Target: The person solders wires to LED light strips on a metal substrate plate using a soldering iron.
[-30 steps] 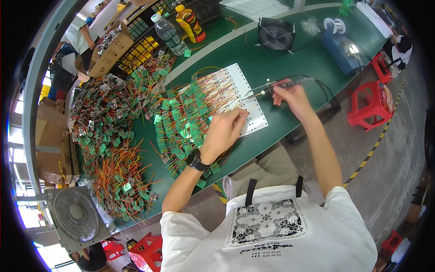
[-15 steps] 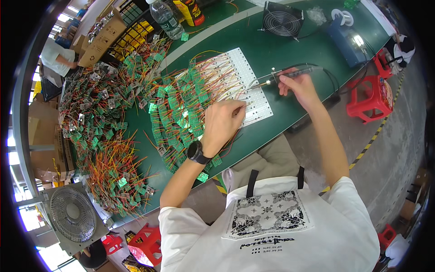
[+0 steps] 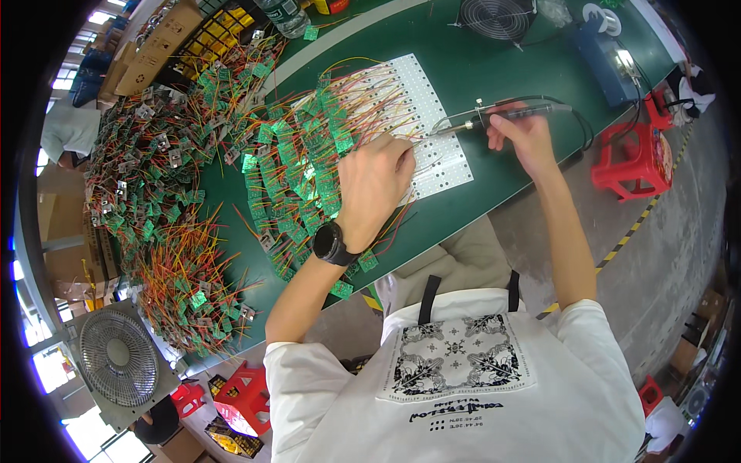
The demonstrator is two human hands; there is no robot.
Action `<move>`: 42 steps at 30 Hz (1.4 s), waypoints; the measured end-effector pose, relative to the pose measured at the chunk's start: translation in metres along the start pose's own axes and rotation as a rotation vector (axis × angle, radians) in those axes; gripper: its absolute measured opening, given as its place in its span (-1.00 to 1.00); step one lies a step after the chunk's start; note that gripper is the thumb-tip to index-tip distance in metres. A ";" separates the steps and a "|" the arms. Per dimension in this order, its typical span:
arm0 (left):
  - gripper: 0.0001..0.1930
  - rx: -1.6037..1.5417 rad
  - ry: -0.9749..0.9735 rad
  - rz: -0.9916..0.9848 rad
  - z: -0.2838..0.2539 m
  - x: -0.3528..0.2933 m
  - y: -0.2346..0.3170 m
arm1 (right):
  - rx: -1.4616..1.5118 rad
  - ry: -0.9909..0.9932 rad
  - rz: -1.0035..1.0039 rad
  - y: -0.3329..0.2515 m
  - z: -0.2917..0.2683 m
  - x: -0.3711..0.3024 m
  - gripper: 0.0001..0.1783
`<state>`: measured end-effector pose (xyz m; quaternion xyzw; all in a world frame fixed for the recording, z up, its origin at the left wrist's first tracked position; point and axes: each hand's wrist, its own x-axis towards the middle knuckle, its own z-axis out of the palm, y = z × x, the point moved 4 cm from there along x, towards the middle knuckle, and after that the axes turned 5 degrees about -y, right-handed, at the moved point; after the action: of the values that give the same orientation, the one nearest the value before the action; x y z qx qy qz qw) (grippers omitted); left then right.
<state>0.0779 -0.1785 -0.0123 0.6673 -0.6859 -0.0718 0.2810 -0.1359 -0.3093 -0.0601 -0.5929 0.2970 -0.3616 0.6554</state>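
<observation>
Greens, reds and white across a soldering bench

Under the left hand (image 3: 376,187), small bright-green circuit boards (image 3: 297,166) trail red, orange and yellow wires (image 3: 370,96) over a white perforated panel (image 3: 432,131) and the dark green tabletop (image 3: 494,69). The right hand (image 3: 525,135) grips a black-handled, silver-tipped soldering iron (image 3: 494,118); right of it, a red plastic stool (image 3: 637,154).

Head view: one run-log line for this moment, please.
left hand: pressing wires on white panel | right hand: holds soldering iron, tip at panel | green boards: heaped left
</observation>
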 end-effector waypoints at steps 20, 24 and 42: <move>-0.86 -0.101 -0.190 0.171 0.001 0.023 -0.026 | -0.044 -0.003 -0.013 -0.001 0.002 0.001 -0.73; -0.86 -0.220 -0.219 0.172 0.003 0.026 -0.028 | -0.045 0.020 -0.013 0.000 -0.001 0.000 -0.72; -0.92 -0.085 -0.024 0.147 0.013 0.006 -0.030 | -0.075 0.021 -0.013 0.003 0.001 -0.002 -0.71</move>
<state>0.0986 -0.1911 -0.0352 0.6018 -0.7327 -0.0883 0.3053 -0.1359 -0.3075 -0.0635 -0.6149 0.3133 -0.3606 0.6274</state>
